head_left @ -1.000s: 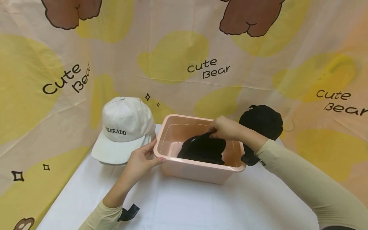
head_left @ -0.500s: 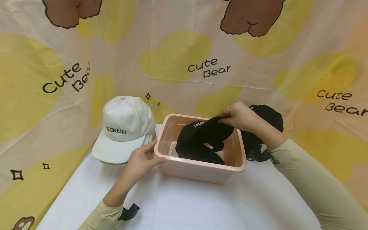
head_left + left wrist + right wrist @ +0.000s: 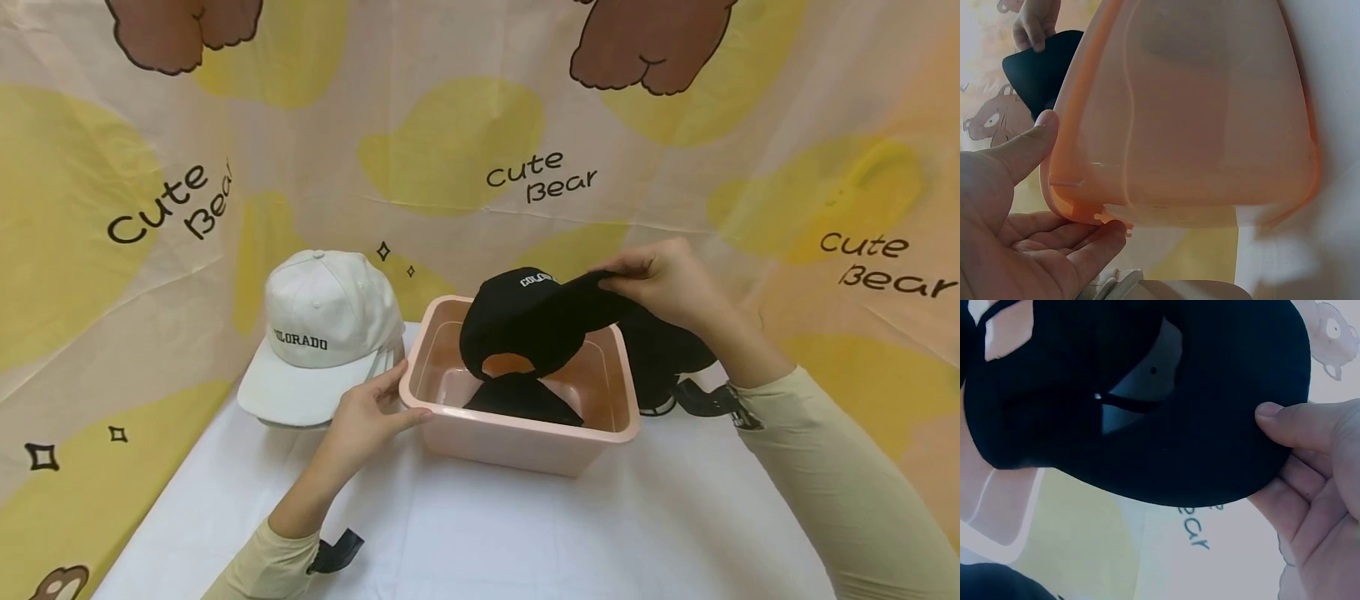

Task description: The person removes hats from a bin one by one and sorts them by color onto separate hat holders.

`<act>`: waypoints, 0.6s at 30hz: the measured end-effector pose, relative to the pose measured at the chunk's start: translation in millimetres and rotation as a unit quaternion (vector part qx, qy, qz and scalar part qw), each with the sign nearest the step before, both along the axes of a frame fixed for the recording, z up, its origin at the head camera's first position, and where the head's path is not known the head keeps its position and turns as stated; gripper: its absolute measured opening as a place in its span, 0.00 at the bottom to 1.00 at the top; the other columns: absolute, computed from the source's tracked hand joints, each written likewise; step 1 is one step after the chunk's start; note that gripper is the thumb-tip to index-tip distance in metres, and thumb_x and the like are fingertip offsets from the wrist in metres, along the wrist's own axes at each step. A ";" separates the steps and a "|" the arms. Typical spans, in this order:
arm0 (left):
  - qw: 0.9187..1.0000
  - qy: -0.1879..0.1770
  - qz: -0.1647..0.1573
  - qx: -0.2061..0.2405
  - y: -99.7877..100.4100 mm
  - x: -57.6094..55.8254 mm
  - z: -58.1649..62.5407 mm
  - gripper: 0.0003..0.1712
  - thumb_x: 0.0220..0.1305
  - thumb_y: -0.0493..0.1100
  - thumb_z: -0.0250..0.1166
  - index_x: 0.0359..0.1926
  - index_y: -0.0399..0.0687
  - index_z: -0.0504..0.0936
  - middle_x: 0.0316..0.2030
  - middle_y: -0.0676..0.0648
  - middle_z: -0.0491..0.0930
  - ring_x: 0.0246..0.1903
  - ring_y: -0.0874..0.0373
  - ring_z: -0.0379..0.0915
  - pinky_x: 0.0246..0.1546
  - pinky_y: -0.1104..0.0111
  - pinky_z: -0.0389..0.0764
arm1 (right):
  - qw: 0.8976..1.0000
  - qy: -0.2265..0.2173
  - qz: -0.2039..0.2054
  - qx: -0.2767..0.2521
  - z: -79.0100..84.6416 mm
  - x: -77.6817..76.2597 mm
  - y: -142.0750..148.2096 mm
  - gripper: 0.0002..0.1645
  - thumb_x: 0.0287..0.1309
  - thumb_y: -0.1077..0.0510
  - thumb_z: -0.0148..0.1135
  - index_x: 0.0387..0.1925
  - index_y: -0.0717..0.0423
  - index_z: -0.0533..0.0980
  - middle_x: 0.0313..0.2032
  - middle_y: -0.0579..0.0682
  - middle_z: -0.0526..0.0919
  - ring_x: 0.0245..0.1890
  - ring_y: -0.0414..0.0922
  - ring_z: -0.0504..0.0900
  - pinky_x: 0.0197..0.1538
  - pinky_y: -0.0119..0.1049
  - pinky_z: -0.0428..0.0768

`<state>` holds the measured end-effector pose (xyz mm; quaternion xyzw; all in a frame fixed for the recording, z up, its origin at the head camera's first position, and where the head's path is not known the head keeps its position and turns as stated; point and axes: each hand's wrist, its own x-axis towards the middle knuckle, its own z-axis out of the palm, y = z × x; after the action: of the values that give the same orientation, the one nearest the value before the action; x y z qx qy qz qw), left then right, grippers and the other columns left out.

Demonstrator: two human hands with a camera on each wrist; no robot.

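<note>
My right hand [image 3: 667, 279] pinches the brim of a black baseball cap [image 3: 517, 321] with white lettering, thumb on one face and fingers on the other. The cap hangs tilted over the pink plastic bin [image 3: 517, 446], its back opening low. Inside the bin lies another black cap [image 3: 525, 400], partly hidden by the raised one. In the right wrist view the held cap's brim [image 3: 1235, 456] spreads out from my thumb. My left hand [image 3: 371, 417] grips the bin's near left corner at the rim; the left wrist view shows its thumb and fingers about that corner [image 3: 1063, 206].
White caps [image 3: 326, 325], seemingly stacked, stand left of the bin, close to my left hand. Black headwear [image 3: 660, 362] sits right of the bin, partly behind my right hand. A white cloth [image 3: 480, 542] covers the table; a printed curtain [image 3: 450, 150] hangs behind.
My right hand has lifted the black cap by its brim, up and to the right out of the bin, uncovering another cap below. The left hand has stayed at the corner.
</note>
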<state>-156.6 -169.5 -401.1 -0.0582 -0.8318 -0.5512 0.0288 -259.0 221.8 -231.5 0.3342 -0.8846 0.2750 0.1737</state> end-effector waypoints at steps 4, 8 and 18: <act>1.000 0.001 0.000 -0.007 0.4 -0.2 -0.2 0.55 0.51 0.51 0.83 0.74 0.36 0.66 0.72 0.38 0.68 0.66 0.45 0.73 0.60 0.60 0.81 | 0.998 0.041 -0.006 -0.045 -1.0 0.8 8.7 0.14 0.54 0.71 0.74 0.42 0.55 0.90 0.38 0.52 0.92 0.37 0.16 0.80 0.37 0.13 0.79; 1.000 0.002 0.000 -0.008 1.0 -1.0 -1.1 0.55 0.50 0.50 0.83 0.74 0.36 0.66 0.72 0.38 0.68 0.66 0.46 0.73 0.61 0.61 0.80 | 0.993 0.050 -0.006 -0.104 -2.0 3.2 15.7 0.15 0.53 0.73 0.73 0.43 0.58 0.89 0.40 0.54 0.91 0.40 0.18 0.82 0.39 0.14 0.80; 1.000 0.007 0.005 -0.009 0.2 1.0 1.2 0.55 0.50 0.52 0.83 0.73 0.36 0.67 0.71 0.39 0.69 0.65 0.46 0.74 0.61 0.60 0.80 | 0.982 0.048 -0.043 -0.176 9.7 5.7 39.4 0.14 0.56 0.74 0.71 0.44 0.62 0.88 0.40 0.39 0.91 0.38 0.24 0.86 0.41 0.15 0.82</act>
<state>-155.7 -169.3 -399.9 -0.0580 -0.8369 -0.5430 0.0370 -253.3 261.3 -221.8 0.2734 -0.8266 0.4019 0.2838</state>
